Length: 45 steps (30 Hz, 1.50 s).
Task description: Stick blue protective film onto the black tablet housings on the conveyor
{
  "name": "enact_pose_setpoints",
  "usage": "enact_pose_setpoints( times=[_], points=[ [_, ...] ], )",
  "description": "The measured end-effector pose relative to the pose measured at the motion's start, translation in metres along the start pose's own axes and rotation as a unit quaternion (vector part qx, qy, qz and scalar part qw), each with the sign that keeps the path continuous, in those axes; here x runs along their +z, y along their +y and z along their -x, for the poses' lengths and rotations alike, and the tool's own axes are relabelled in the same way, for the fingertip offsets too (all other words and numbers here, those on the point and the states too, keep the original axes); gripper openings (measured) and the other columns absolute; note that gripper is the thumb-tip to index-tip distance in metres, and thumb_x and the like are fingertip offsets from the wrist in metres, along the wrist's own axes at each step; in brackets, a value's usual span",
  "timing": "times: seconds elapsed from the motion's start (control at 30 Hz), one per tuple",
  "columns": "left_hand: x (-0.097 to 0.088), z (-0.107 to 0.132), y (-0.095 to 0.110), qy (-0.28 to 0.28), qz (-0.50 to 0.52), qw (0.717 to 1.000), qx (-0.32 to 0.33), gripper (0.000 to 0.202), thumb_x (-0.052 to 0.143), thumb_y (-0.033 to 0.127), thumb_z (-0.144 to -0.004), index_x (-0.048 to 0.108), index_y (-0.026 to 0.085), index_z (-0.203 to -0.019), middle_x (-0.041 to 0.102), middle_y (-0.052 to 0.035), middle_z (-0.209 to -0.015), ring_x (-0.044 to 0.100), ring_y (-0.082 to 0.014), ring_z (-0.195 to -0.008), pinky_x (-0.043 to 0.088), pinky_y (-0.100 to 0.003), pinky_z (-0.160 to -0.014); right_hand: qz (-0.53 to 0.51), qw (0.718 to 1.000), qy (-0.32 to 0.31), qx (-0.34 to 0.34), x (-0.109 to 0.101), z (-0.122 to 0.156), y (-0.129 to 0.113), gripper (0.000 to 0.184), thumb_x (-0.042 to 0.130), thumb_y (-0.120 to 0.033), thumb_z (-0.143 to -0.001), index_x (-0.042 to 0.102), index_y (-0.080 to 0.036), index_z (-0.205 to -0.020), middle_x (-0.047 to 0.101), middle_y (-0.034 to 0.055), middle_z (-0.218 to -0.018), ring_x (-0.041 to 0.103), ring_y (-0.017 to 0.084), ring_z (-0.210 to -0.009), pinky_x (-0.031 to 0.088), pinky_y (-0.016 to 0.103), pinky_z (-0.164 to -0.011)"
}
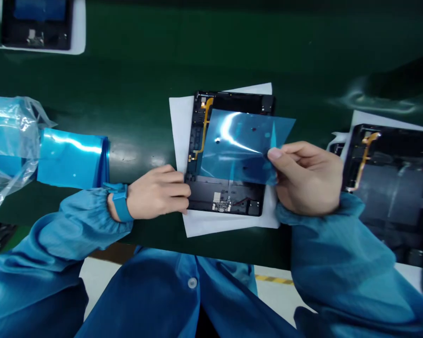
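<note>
A thin translucent blue film sheet (246,145) is pinched at its right edge between the thumb and fingers of my right hand (306,178). The sheet is over a black tablet housing (197,192), covering much of its middle; whether it touches the housing I cannot tell. An orange flex cable (206,124) runs along the housing's left side, and a small circuit board (221,205) shows near its lower edge. My left hand (158,192) has curled fingers closed on the housing's lower left edge. White paper (181,122) lies beneath the housing, turned slightly.
A stack of blue film sheets (70,159) lies on the left, beside a clear plastic bag (10,141) holding more blue material. Another open tablet housing (391,188) rests on paper at right. A further housing (38,28) is at the upper left of the green table (141,61).
</note>
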<state>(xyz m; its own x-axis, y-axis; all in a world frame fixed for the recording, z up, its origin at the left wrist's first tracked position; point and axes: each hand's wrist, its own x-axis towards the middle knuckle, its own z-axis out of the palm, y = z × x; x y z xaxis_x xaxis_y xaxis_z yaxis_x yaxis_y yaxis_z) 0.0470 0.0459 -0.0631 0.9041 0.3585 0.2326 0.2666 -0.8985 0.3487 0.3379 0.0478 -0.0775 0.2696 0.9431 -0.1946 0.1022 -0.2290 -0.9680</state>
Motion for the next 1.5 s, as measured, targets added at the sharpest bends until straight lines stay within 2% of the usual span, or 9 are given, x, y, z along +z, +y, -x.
enact_pose_setpoints(
  times=[0.13, 0.23, 0.33, 0.43, 0.57, 0.73, 0.83, 1.03, 1.5],
  points=[
    [0.001, 0.004, 0.011, 0.013, 0.019, 1.000, 0.021, 0.024, 0.057, 0.028, -0.102, 0.067, 0.021, -0.081, 0.071, 0.0010, -0.085, 0.054, -0.0151, -0.077, 0.035, -0.032, -0.069, 0.024, 0.999, -0.019, 0.009, 0.003, 0.006, 0.003, 0.044, 0.085, -0.057, -0.063, 0.065, -0.019, -0.072, 0.057, -0.0014, -0.051, 0.045, 0.005, -0.039, 0.033, 0.027, -0.042],
    [-0.003, 0.015, 0.006, 0.031, 0.045, 0.998, -0.031, 0.025, 0.059, 0.040, -0.100, 0.067, 0.019, -0.089, 0.071, -0.0019, -0.090, 0.056, -0.0155, -0.079, 0.038, -0.031, -0.070, 0.071, 0.997, -0.018, -0.025, 0.005, 0.013, 0.007, 0.036, 0.083, -0.051, -0.072, 0.069, -0.019, -0.077, 0.062, 0.0020, -0.056, 0.048, 0.005, -0.043, 0.034, 0.027, -0.043],
    [-0.006, 0.023, -0.002, 0.009, 0.061, 0.997, -0.052, 0.034, 0.059, 0.051, -0.098, 0.067, 0.017, -0.095, 0.070, -0.0052, -0.092, 0.057, -0.0169, -0.080, 0.039, -0.032, -0.069, 0.097, 0.994, -0.016, -0.052, 0.005, 0.018, 0.009, 0.028, 0.082, -0.045, -0.078, 0.071, -0.019, -0.079, 0.064, 0.0036, -0.058, 0.049, 0.005, -0.044, 0.034, 0.026, -0.043],
    [-0.003, 0.022, 0.001, -0.015, 0.059, 0.998, -0.016, 0.026, 0.057, 0.038, -0.101, 0.067, 0.016, -0.091, 0.068, -0.0035, -0.084, 0.057, -0.0155, -0.076, 0.040, -0.031, -0.067, 0.100, 0.993, -0.002, -0.062, 0.003, 0.018, 0.011, 0.027, 0.083, -0.044, -0.078, 0.072, -0.019, -0.079, 0.065, 0.0022, -0.057, 0.050, 0.006, -0.043, 0.036, 0.024, -0.041],
    [0.005, 0.016, 0.016, 0.016, 0.039, 0.999, -0.006, 0.019, 0.056, 0.017, -0.100, 0.066, 0.015, -0.084, 0.069, -0.0025, -0.081, 0.058, -0.0144, -0.074, 0.043, -0.029, -0.065, 0.077, 0.994, -0.001, -0.075, -0.001, 0.018, 0.013, 0.023, 0.087, -0.037, -0.075, 0.073, -0.019, -0.077, 0.064, -0.0033, -0.056, 0.051, 0.007, -0.040, 0.039, 0.020, -0.037],
    [0.010, 0.012, 0.027, 0.034, 0.065, 0.997, 0.012, 0.019, 0.062, 0.017, -0.097, 0.066, 0.015, -0.079, 0.067, -0.0017, -0.074, 0.055, -0.0141, -0.066, 0.041, -0.030, -0.059, 0.100, 0.991, -0.015, -0.086, -0.005, 0.019, 0.012, 0.015, 0.088, -0.027, -0.074, 0.075, -0.020, -0.079, 0.068, -0.0033, -0.060, 0.055, 0.006, -0.043, 0.043, 0.017, -0.037],
    [0.008, 0.013, 0.022, 0.043, 0.073, 0.996, 0.007, 0.016, 0.064, 0.024, -0.097, 0.068, 0.015, -0.084, 0.069, -0.0010, -0.074, 0.055, -0.0145, -0.064, 0.041, -0.031, -0.058, 0.117, 0.989, -0.026, -0.087, -0.008, 0.020, 0.011, 0.014, 0.088, -0.026, -0.074, 0.076, -0.020, -0.079, 0.069, -0.0032, -0.062, 0.055, 0.006, -0.043, 0.044, 0.016, -0.037],
    [0.003, 0.021, 0.000, 0.083, 0.037, 0.992, -0.091, 0.010, 0.070, 0.023, -0.093, 0.067, 0.013, -0.095, 0.073, -0.0054, -0.086, 0.063, -0.0167, -0.073, 0.047, -0.030, -0.061, 0.138, 0.983, -0.048, -0.112, -0.008, 0.020, 0.010, 0.012, 0.087, -0.024, -0.075, 0.076, -0.021, -0.079, 0.068, -0.0032, -0.062, 0.055, 0.005, -0.045, 0.042, 0.015, -0.038],
    [0.003, 0.022, -0.003, 0.053, 0.052, 0.992, -0.102, 0.009, 0.069, 0.023, -0.094, 0.065, 0.016, -0.098, 0.073, -0.0042, -0.087, 0.065, -0.0166, -0.074, 0.049, -0.030, -0.064, 0.165, 0.980, -0.051, -0.098, -0.004, 0.020, 0.005, 0.012, 0.086, -0.026, -0.076, 0.075, -0.020, -0.079, 0.067, -0.0035, -0.062, 0.053, 0.005, -0.045, 0.045, 0.016, -0.040]
  ],
)
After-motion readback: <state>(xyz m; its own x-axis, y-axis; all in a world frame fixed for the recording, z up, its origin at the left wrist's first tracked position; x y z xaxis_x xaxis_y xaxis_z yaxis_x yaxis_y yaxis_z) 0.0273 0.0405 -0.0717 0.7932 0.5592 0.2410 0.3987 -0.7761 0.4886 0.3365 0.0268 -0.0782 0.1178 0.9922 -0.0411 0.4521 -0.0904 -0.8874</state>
